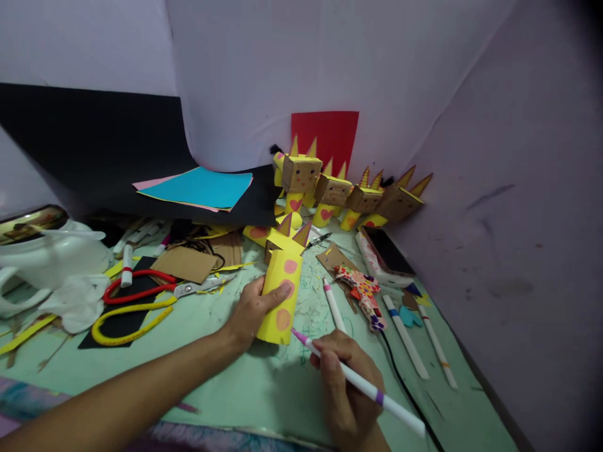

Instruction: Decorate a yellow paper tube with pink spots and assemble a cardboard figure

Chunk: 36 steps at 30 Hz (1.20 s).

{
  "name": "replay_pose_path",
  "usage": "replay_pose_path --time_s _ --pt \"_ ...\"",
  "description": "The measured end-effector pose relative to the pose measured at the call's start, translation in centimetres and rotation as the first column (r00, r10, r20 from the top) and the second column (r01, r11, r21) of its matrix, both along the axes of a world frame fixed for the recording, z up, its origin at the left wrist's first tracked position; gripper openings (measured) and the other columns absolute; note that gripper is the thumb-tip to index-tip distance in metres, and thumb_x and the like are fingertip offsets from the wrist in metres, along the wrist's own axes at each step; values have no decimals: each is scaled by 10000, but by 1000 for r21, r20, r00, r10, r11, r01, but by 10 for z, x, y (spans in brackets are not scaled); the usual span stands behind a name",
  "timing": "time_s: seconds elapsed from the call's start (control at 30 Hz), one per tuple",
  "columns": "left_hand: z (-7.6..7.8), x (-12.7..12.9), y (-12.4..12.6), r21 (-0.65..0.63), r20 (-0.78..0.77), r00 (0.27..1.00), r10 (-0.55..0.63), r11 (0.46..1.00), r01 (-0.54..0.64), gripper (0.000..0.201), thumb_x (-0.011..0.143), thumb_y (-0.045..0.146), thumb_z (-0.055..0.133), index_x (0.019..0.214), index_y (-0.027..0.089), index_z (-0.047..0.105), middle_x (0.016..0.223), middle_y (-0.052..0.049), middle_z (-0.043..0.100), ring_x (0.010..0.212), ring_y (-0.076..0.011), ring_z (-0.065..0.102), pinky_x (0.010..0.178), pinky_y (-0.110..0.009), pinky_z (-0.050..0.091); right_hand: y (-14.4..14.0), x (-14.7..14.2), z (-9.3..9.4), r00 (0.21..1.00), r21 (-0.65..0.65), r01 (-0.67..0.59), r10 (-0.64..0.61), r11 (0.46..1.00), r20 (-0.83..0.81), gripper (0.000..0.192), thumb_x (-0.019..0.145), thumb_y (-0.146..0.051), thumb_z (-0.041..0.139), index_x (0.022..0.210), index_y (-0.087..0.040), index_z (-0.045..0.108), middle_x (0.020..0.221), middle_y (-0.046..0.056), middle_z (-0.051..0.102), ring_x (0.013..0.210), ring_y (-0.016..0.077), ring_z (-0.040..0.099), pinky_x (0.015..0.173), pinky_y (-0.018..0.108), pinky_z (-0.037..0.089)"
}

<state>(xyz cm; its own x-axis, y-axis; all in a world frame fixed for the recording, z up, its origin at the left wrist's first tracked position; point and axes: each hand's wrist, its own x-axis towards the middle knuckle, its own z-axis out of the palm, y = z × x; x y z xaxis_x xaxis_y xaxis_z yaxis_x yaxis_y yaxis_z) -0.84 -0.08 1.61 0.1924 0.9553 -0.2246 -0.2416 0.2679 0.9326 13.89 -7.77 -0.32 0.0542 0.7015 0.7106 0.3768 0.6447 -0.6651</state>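
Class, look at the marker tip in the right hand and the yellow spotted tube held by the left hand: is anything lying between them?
Nothing visible does. The marker in the right hand points its pink tip at the lower edge of the yellow tube, which the left hand grips; only bare green mat lies between them.

Yellow tube point(281, 295), marker point(358, 382) in hands.

A home craft corner: coloured paper sheets point(200, 187), scissors point(155, 287), markers point(405, 336) and finished cardboard figures point(348, 191) crowd the table point(264, 383).
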Motion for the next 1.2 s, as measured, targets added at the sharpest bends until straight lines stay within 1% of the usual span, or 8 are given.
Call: replay_pose_path --time_s 0.2,0.4,0.63,0.83,0.93,1.03,1.1,1.2 --pt "-4 1 0 48 -25 999 20 999 -19 371 685 457 731 859 154 606 652 13 591 519 -109 525 489 -221 425 3 -3 -2 995 14 57 -58 998 78 149 875 -110 488 853 -194 609 634 3 585 552 126 554 502 231 425" --pt "-4 0 -2 100 -51 998 32 995 -27 355 698 447 725 863 155 611 684 12 590 562 -106 516 508 -210 423 5 -5 -1 990 20 99 -101 995 101 148 868 -103 497 862 -198 610 647 -3 591 567 121 573 515 218 448" --pt "-5 0 -1 100 -68 997 32 995 -25 360 689 455 726 858 153 626 682 4 593 571 -116 516 516 -216 419 7 -7 -1 981 -8 129 -127 992 144 135 866 -116 518 850 -203 620 661 5 635 581 134 610 529 229 482" --pt "-7 0 1 86 -48 998 32 996 -27 370 691 464 723 855 149 618 662 13 576 546 -106 499 506 -215 410 10 -10 3 977 12 127 -127 992 174 156 855 -118 531 859 -215 653 673 9 682 571 138 645 524 223 506" --pt "-5 1 0 57 -20 999 26 998 -25 370 686 459 727 848 149 606 662 14 575 546 -106 501 500 -213 405 7 -8 5 975 -41 119 -109 992 194 150 861 -150 536 815 -219 661 630 -2 668 534 134 631 483 211 482" --pt "-5 0 1 51 -19 1000 16 999 -15 366 691 459 723 847 151 600 660 15 578 543 -108 511 511 -220 412 5 -6 6 975 -115 147 -124 982 183 191 880 -185 524 738 -207 650 581 -7 638 500 126 609 454 202 458" --pt "-6 0 1 59 -36 999 10 998 -8 372 698 466 718 862 152 606 666 13 584 549 -114 522 525 -227 420 5 -6 5 979 -129 156 -136 979 154 199 883 -187 522 731 -196 651 595 3 650 510 127 620 470 204 474" --pt "-7 -1 1 66 -48 999 11 998 -8 377 700 472 715 870 151 614 669 12 585 556 -117 522 531 -230 419 7 -8 4 989 -146 135 -124 980 79 191 876 -195 529 748 -183 670 650 31 683 543 137 648 487 210 496"
